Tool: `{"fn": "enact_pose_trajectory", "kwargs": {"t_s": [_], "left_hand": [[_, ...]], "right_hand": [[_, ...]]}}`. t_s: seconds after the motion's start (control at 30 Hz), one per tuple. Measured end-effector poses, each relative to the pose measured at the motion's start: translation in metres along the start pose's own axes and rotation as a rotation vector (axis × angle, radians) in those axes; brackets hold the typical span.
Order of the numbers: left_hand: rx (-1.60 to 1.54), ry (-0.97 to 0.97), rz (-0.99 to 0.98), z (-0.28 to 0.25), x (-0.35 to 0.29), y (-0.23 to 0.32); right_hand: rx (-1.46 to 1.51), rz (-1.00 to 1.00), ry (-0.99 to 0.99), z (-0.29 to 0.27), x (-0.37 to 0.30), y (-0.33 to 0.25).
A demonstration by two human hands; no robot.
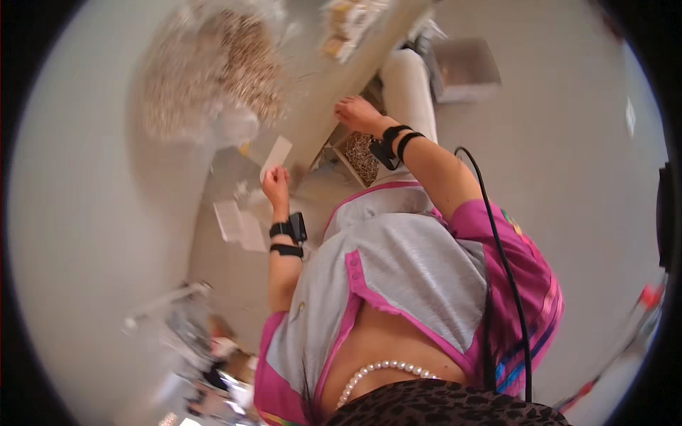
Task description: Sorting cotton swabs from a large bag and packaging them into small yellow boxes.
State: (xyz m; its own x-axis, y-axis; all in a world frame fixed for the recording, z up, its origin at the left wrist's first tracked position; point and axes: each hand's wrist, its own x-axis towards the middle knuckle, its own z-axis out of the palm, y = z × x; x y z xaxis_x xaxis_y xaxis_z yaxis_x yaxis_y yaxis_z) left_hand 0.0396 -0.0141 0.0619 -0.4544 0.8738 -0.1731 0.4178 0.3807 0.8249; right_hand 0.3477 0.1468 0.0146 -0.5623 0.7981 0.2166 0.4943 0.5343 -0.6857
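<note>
My left hand [275,186] is closed, its fingers pinching one end of a small white card [278,153] that sticks out beyond them. My right hand [357,113] is farther off and to the right, fingers curled in above the pale work surface [320,99]. Whether anything lies between those fingers is too blurred to make out. Just below my right wrist, an open box [361,157] holds many small brownish pieces, partly covered by the forearm and its strap.
A large clear bag [213,78] full of small brown pieces is at the far left. White papers [240,224] lie left of my left wrist. A clear bin [465,67] stands at the far right. A black cable [495,234] runs along my right arm. Assorted clutter [220,355] lies at lower left.
</note>
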Motion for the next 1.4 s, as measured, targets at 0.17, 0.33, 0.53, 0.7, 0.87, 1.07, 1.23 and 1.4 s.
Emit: {"fn": "enact_pose_trajectory", "kwargs": {"t_s": [0.17,0.33,0.53,0.7,0.87,1.07,1.23,1.4], "left_hand": [[0.152,0.401,0.134,-0.001,0.014,-0.022],[0.262,0.607,0.086,-0.002,0.027,-0.040],[0.461,0.795,-0.056,-0.010,0.070,-0.053],[0.367,0.627,0.166,-0.006,0.097,-0.027],[0.392,0.693,0.126,0.016,0.112,-0.003],[0.322,0.318,0.430,0.036,0.122,0.033],[0.495,0.363,0.429,0.014,0.155,0.007],[0.613,0.269,0.533,-0.026,0.180,0.000]], "right_hand": [[-0.184,0.058,-0.053,0.036,0.010,-0.017],[-0.368,0.052,-0.148,0.059,0.016,-0.020],[-0.331,0.049,-0.191,0.062,0.019,-0.012],[-0.352,0.070,-0.231,0.060,0.015,-0.013],[-0.395,0.013,-0.283,0.056,0.014,-0.004],[-0.300,0.076,-0.270,0.048,0.015,-0.024],[-0.278,0.038,-0.204,0.043,0.017,-0.031],[-0.281,0.036,-0.179,0.042,0.019,-0.033]]}}
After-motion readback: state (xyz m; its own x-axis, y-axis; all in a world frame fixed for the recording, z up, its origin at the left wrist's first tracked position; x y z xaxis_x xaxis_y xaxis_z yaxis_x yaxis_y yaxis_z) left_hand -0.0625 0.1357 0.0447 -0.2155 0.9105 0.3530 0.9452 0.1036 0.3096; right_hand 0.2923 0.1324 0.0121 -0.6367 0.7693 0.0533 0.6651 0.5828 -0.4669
